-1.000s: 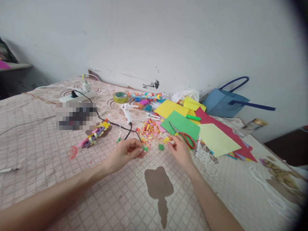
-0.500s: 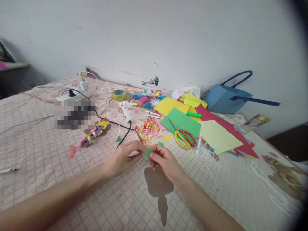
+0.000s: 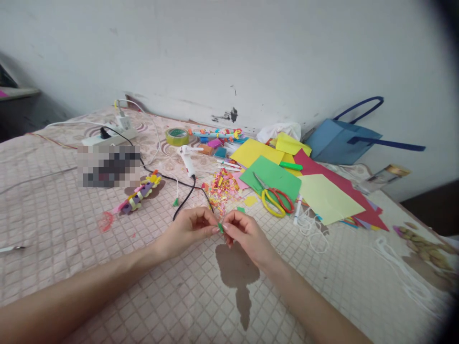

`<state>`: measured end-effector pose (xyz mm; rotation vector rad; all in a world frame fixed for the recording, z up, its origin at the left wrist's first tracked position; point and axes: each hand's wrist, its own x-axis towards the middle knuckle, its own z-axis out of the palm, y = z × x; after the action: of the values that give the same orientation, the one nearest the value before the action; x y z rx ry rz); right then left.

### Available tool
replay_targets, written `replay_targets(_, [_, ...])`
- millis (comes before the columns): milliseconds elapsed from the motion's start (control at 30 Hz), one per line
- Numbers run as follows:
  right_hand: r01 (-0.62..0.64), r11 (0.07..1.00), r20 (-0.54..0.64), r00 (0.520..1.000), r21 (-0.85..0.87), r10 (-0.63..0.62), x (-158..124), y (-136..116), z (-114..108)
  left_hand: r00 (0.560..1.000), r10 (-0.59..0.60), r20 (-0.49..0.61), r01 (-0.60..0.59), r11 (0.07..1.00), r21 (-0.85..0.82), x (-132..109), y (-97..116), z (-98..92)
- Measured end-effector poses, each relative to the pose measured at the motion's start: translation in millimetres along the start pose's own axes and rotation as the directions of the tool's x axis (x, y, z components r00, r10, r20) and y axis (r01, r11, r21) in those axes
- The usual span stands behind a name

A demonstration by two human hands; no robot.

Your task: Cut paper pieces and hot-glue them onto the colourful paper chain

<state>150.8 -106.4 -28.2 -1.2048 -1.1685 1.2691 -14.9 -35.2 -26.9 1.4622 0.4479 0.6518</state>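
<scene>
A small green paper piece is pinched between the fingertips of both hands, low over the checked tablecloth. My left hand grips it from the left, thumb and forefinger closed. On its other side my right hand holds it in the same kind of pinch. Another green scrap lies just beyond the right fingers. Past the hands spreads a heap of tiny coloured paper clippings. To the left of that heap is a white glue gun with a black cord.
Yellow-and-red-handled scissors rest on a green sheet. Further right are a pale yellow sheet, white string and a blue bag. A decorated purple craft stick, clear yellow tape and a power strip are leftward.
The green piece now looks narrower between my fingertips, as if folded or turned. My hands have come closer together around it. The camera view has shifted slightly.
</scene>
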Motion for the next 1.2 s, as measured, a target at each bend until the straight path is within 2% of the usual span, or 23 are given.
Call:
replay_targets(133, [0.007,1.0,-0.004,1.0,-0.017,-0.007,-0.6,0.9,1.4,0.987,-0.15,-0.05,0.139,0.975,-0.175,0.9,-3.1,1.7])
replay_targets(300, [-0.01,1.0,0.0,1.0,0.019,0.01,0.8,4.2,2.6,0.971,-0.215,-0.101,0.187,0.954,-0.234,2.5,-5.5,0.7])
replay_targets(400, [-0.015,0.999,0.007,1.0,0.044,0.015,0.6,4.8,3.2,0.97,-0.213,-0.114,0.181,0.954,-0.24,2.7,-5.1,0.3])
replay_targets(600, [-0.016,0.997,0.004,1.0,-0.079,0.016,-0.8,1.7,4.2,0.982,-0.157,-0.104,0.14,0.977,-0.16,-0.4,-4.5,1.4])
replay_targets(767, [0.005,0.994,-0.016,1.0,-0.112,-0.007,-0.7,0.7,3.5,0.986,-0.129,-0.101,0.117,0.986,-0.122,-1.4,-3.1,2.1])
replay_targets(900, [0.024,0.992,-0.045,0.999,-0.125,-0.029,-0.7,1.0,2.9,0.982,-0.183,-0.056,0.178,0.98,-0.084,-1.4,-3.1,2.3])
replay_targets(1000, [0.03,0.992,-0.029,0.999,-0.122,-0.034,-0.8,1.1,2.7,0.972,-0.227,-0.061,0.221,0.972,-0.082,-1.3,-2.3,2.2])
replay_targets(1200, [-0.023,0.998,0.022,0.999,-0.066,0.024,-0.8,0.7,1.6,0.99,-0.116,-0.081,0.118,0.993,0.025,-0.8,1.6,1.3])
